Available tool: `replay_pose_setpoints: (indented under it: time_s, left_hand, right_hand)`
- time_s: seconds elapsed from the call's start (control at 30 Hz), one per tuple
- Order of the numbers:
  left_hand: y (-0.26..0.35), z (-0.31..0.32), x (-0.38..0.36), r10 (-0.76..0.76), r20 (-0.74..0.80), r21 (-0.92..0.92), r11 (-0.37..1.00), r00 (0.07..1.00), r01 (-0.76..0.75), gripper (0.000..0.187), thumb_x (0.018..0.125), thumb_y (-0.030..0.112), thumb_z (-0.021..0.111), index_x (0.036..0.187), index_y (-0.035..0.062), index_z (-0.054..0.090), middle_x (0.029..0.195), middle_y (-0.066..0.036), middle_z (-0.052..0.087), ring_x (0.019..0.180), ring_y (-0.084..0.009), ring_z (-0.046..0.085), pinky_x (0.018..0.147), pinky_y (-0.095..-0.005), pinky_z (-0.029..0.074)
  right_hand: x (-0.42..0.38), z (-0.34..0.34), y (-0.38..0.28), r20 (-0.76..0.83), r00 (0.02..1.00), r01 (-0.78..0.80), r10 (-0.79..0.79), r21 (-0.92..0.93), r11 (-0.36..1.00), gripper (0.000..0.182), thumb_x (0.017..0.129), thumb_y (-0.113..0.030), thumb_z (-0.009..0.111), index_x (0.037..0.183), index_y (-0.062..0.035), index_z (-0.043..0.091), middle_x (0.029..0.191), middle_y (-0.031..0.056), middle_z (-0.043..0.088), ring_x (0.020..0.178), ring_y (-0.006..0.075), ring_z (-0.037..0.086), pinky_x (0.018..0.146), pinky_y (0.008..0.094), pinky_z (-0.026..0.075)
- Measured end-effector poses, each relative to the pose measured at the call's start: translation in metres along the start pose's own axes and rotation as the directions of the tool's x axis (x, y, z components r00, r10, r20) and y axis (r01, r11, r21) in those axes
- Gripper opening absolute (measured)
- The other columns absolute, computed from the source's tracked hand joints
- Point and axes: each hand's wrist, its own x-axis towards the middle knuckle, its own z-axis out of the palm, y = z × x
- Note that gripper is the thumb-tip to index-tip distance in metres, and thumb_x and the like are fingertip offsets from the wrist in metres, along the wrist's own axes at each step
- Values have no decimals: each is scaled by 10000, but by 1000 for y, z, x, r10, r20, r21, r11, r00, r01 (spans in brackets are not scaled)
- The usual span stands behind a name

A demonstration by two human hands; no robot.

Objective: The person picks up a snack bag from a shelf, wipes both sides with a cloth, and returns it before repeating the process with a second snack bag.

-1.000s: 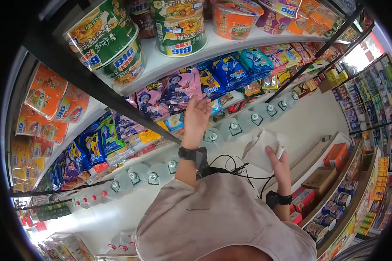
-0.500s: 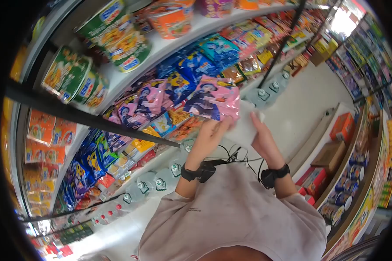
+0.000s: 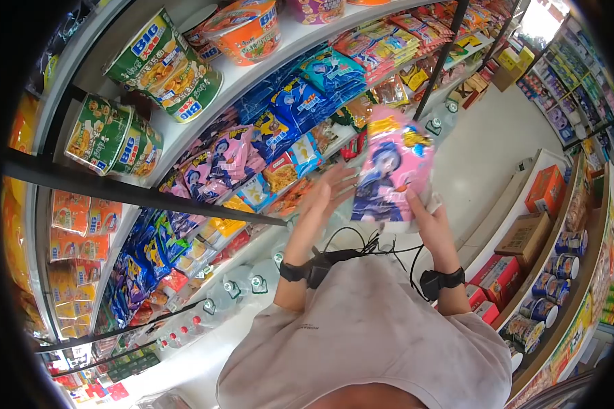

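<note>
Holding step: your right hand (image 3: 430,221) pinches 1 flat pink plastic packet (image 3: 387,174), left hand (image 3: 318,202) spread; next move likely wants steadiness.

Green noodle tubs (image 3: 182,85) stand on a shelf (image 3: 254,76) — an orange bowl (image 3: 245,33) nearby.

So the pink packet (image 3: 393,167) is a flat, shiny pouch with a cartoon character on it, blue-purple hair and dark purple clothes, plus yellow printing up by the far end. It's held up face-on, far end leaning a bit right, that end kinda blurry. Right hand (image 3: 435,228) has it by the near right corner, thumb on the front. Some white material (image 3: 398,228) pokes out along the near edge, mostly hidden, can't tell if it's cloth or paper.
</note>
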Motion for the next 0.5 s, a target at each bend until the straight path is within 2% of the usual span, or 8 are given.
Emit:
replay_pose_setpoints:
  time_s: [0.07, 0.1, 0.13, 0.17, 0.27, 0.37, 0.47, 0.5]
  left_hand:
    - [-7, 14, 0, 2, 101, -253, 967, 995, 24, 588, 1028, 323, 538, 1457, -42, 371, 1405, -132, 504, 1250, -214, 547, 1030, -338, 460]
    - [0, 28, -5, -101, -75, -104, 990, 992, 93, 523, 1010, 264, 581, 1424, -16, 427, 1341, -101, 558, 1187, -193, 588, 994, -319, 483]
    - [6, 38, -3, -142, -103, -110, 985, 984, 131, 509, 999, 251, 602, 1407, -10, 445, 1313, -94, 576, 1157, -182, 602, 974, -309, 494]
    - [11, 45, 4, -183, -130, -116, 979, 975, 168, 496, 987, 238, 623, 1389, -4, 463, 1285, -87, 593, 1126, -172, 616, 953, -300, 504]
    - [2, 39, 15, -264, -173, -275, 938, 949, 211, 425, 952, 188, 674, 1311, 19, 521, 1192, -66, 639, 1017, -157, 663, 859, -305, 555]
    - [-3, 36, 18, -204, -224, -378, 919, 953, 108, 383, 968, 178, 650, 1298, 33, 522, 1188, -76, 640, 1037, -185, 670, 850, -356, 574]
    - [8, 42, 17, -119, -301, -311, 950, 946, 21, 326, 979, 157, 624, 1272, 35, 546, 1167, -76, 660, 1014, -193, 686, 864, -351, 574]
    - [10, 44, 17, -92, -256, -275, 961, 962, 19, 361, 999, 224, 606, 1299, 37, 530, 1192, -74, 653, 1025, -196, 684, 881, -359, 570]
  right_hand:
    - [-3, 9, 7, 32, 999, 34, -30, -157, 987, 224, 1005, -184, 610, 1123, 3, 641, 950, -4, 675, 856, 50, 587, 737, 233, 479]
    - [-3, 11, 13, 60, 998, 45, -32, -234, 971, 222, 1004, -187, 611, 1112, 5, 639, 943, -2, 674, 844, 48, 584, 726, 234, 476]
    - [-2, 12, 17, 89, 995, 62, -36, -309, 949, 220, 1004, -190, 612, 1100, 7, 637, 936, 0, 674, 832, 47, 581, 714, 235, 473]
    - [1, 15, 18, 86, 992, 107, -88, -259, 960, 240, 998, -197, 623, 1102, 19, 634, 928, 5, 677, 827, 49, 576, 706, 237, 464]
    - [2, 9, 5, 22, 999, -36, 42, -226, 973, 236, 997, -203, 628, 1081, 17, 646, 919, 3, 679, 830, 55, 578, 711, 233, 462]
    - [5, -4, 7, -289, 956, -41, -46, -288, 957, 237, 1001, -201, 623, 1080, 19, 661, 897, 0, 679, 810, 65, 584, 708, 226, 465]
    - [21, -13, -12, -534, 788, 293, -308, -115, 949, 245, 1008, -208, 611, 1111, 7, 666, 926, 16, 683, 832, 68, 588, 739, 234, 473]
    - [22, -14, -9, -476, 820, 261, -318, -183, 948, 257, 1011, -201, 598, 1154, 6, 649, 994, 43, 677, 896, 103, 596, 794, 260, 474]
